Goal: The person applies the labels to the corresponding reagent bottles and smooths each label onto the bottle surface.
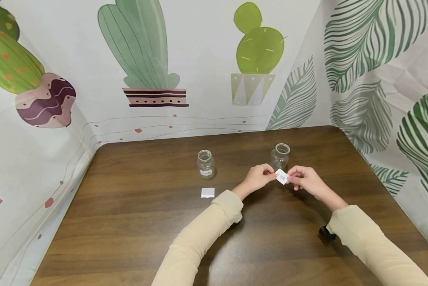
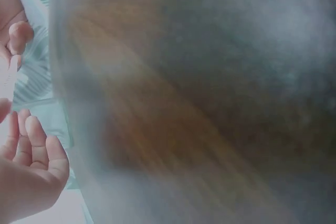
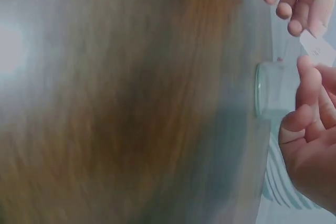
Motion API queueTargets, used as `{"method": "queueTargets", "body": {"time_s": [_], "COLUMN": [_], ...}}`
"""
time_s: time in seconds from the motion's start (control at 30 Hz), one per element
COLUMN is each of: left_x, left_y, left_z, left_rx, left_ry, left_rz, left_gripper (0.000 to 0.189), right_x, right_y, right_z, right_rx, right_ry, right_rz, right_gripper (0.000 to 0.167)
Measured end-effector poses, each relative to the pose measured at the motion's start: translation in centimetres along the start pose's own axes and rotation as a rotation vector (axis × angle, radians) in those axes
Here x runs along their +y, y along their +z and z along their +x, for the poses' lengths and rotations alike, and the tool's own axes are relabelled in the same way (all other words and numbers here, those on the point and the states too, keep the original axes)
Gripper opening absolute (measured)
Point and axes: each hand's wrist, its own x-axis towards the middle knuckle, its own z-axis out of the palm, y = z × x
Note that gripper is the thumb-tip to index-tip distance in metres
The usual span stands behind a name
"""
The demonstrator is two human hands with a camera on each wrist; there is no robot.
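A small white label (image 1: 282,176) is held up just in front of the glass jar (image 1: 280,157), with printed marks turned toward the head camera. Its left edge is pinched between the thumb and fingers of the left hand (image 1: 257,178), placed in front and to the left of the glass jar; its right edge is likewise pinched by the right hand (image 1: 307,182), in front and to the right of it. Whether the glass jar is touched by the label cannot be told. To the left of the glass jar, well apart, a labelled jar (image 1: 205,162) is stood upright on the desk (image 1: 128,206). A white paper piece (image 1: 208,192) is laid flat, left of the glass jar and nearer the person.
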Motion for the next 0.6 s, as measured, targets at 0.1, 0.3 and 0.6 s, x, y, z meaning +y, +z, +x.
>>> {"method": "queueTargets", "body": {"time_s": [0.1, 0.3, 0.6], "left_x": [0.1, 0.4, 0.9], "left_y": [-0.4, -0.7, -1.0], "left_z": [-0.2, -0.4, -0.8], "left_rx": [0.015, 0.020, 0.064], "left_ry": [0.005, 0.006, 0.004], "left_rz": [-0.082, -0.261, -0.368], "left_gripper": [0.014, 0.015, 0.014], "right_x": [-0.4, -0.8, -0.7], "right_y": [0.3, 1.1, 2.3], "right_z": [-0.3, -0.7, -0.9], "right_rx": [0.042, 0.087, 0.105], "right_ry": [-0.034, -0.078, -0.131], "right_rz": [0.051, 0.212, 0.373], "right_gripper": [0.013, 0.005, 0.008]}}
